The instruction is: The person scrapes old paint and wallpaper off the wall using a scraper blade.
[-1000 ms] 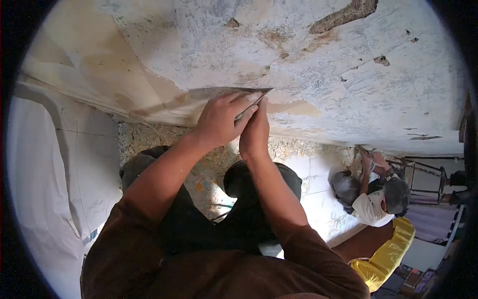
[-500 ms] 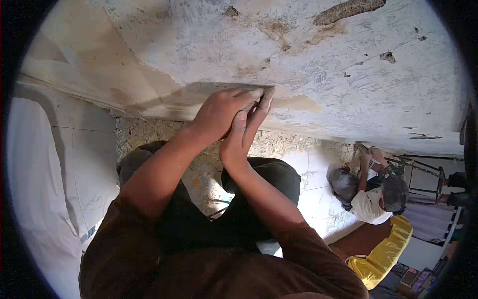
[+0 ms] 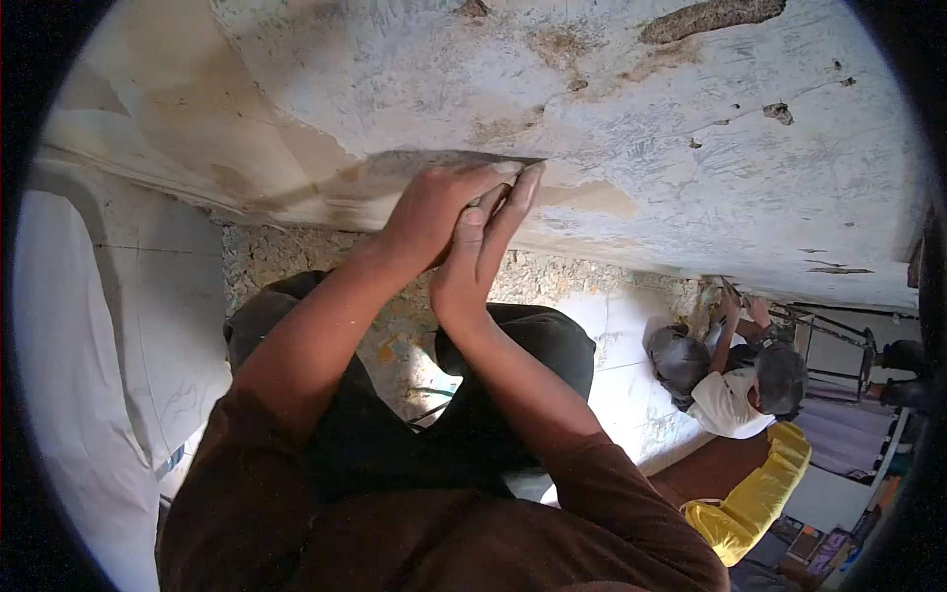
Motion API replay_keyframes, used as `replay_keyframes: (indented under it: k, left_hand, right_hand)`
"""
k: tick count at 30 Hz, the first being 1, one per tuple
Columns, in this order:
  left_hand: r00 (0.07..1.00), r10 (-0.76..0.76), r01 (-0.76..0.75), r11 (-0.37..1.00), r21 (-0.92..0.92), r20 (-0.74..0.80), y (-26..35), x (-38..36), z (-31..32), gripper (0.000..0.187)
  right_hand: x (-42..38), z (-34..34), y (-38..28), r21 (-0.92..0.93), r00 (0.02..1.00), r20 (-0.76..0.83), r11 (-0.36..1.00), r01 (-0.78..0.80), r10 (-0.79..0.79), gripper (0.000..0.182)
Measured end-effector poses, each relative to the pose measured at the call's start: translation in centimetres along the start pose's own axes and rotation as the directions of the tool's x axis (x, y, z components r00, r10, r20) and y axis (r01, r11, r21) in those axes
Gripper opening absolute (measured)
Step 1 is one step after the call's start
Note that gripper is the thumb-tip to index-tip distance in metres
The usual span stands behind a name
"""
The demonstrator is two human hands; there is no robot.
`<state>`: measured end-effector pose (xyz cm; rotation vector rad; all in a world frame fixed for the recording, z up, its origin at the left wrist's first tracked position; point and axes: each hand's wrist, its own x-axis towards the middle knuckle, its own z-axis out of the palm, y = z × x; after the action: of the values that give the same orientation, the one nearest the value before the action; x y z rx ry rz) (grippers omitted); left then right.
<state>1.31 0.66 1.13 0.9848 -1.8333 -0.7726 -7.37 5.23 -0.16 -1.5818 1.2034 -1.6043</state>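
Observation:
My left hand (image 3: 434, 207) is closed, its knuckles up and its whitish, dusty fingertips against the plastered wall (image 3: 651, 128). Close against it is my right hand (image 3: 483, 247), its thumb bent toward the left hand and its dusty fingers pointing at the wall. The fingers of both hands come together around something I cannot make out. A dark, narrow band, perhaps a shadow or the edge of a tool, runs along the wall just beyond the left knuckles. Tan damp-looking patches lie on the wall beside the hands.
Rough broken ground (image 3: 552, 271) runs along the wall's foot, with pale floor tiles (image 3: 626, 345) beside it. To the right a co-worker (image 3: 735, 395) crouches at the wall. Yellow sheeting (image 3: 760, 503) lies nearby. White sheeting (image 3: 74, 395) hangs at the left.
Both hands stay together and have shifted slightly up along the wall. The view has moved a little. The co-worker's hands have moved slightly, with a dark tool now showing there.

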Motion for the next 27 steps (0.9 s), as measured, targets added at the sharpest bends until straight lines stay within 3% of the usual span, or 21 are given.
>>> replay_keyframes:
  k: [5, 7, 9, 11, 13, 15, 19, 21, 24, 27]
  left_hand:
    - [0.999, 0.015, -0.019, 0.994, 0.109, 0.032, 1.1, 0.5, -0.3, 0.041]
    - [0.966, -0.163, 0.153, 0.986, 0.063, 0.199, 2.1, 0.7, -1.5, 0.043]
    - [0.948, -0.196, 0.192, 0.980, 0.042, 0.251, 1.5, 0.4, -1.7, 0.045]
    - [0.991, -0.068, 0.064, 0.997, 0.033, 0.118, 1.6, -0.1, -1.8, 0.047]
    - [0.987, -0.110, 0.110, 0.994, 0.006, 0.114, 1.0, -0.2, -1.1, 0.048]
    - [0.998, -0.043, 0.043, 0.999, -0.015, -0.051, 0.6, -0.3, -0.1, 0.042]
    - [0.999, 0.027, -0.029, 0.999, -0.038, -0.046, 0.9, 0.5, 0.6, 0.039]
    - [1.000, 0.007, -0.007, 0.999, -0.053, -0.005, 0.6, 0.5, 0.5, 0.039]
    - [1.000, -0.003, 0.003, 1.000, 0.009, 0.022, -0.1, 0.4, 1.0, 0.036]
    - [0.994, 0.086, -0.085, 0.996, 0.017, -0.067, -0.5, 0.4, 2.0, 0.031]
  right_hand:
    - [0.5, -0.1, 0.3, 0.110, 0.999, -0.032, 0.994, 0.021, -0.018, 0.071]
    - [0.2, 0.2, -0.2, 0.068, 1.000, -0.029, 0.998, -0.002, 0.004, 0.071]
    - [-0.2, 0.4, 0.0, 0.079, 0.999, -0.037, 0.997, -0.018, 0.021, 0.070]
    - [-0.6, 0.5, 0.5, 0.028, 1.000, 0.024, 1.000, -0.009, 0.009, 0.070]
    - [-0.4, 0.9, 0.6, 0.066, 0.999, -0.036, 0.997, 0.027, -0.025, 0.071]
    - [-0.4, 0.7, 0.6, 0.031, 0.999, -0.029, 0.999, 0.014, -0.013, 0.070]
    - [0.0, 0.1, 0.7, 0.015, 0.998, -0.066, 1.000, 0.019, -0.018, 0.066]
    - [-0.2, -0.4, 0.9, -0.078, 1.000, -0.028, 0.997, 0.009, -0.011, 0.065]
    - [0.1, -0.4, 0.8, -0.008, 0.999, -0.046, 1.000, 0.001, -0.002, 0.066]
    - [-0.1, -0.6, 1.6, 0.037, 0.997, -0.060, 0.998, 0.044, -0.042, 0.067]
